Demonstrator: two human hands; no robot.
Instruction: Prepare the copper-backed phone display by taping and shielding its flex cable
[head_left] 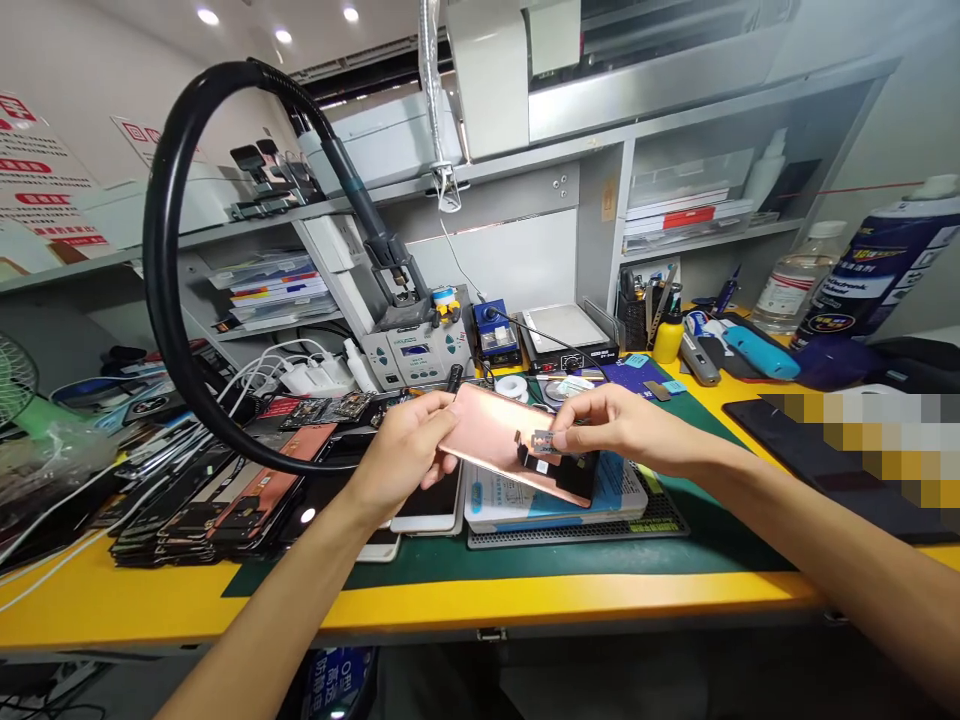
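Gripping a rose-copper smartphone [499, 437] by its left edge, the left hand [397, 460] is closed around the body, which tilts in the air above the bench with black parts showing at its lower right corner. The right hand [626, 425] comes in from the other side, its fingers pinched on a small silver-and-black piece [546, 441] at the phone's middle; the view does not settle what that piece is. Below the hands, a white phone [427, 512] lies just beside a blue-and-white booklet [555, 498] resting on a black perforated mat [577, 530], all over a green cutting mat [420, 565] on a yellow workbench [150, 605]. A pile of opened phones [217, 500] sits to the left, inside the loop of a black flexible hose [169, 260]. Farther back stand a soldering station [416, 357], a solder spool [511, 388] and a preheater plate [566, 328].
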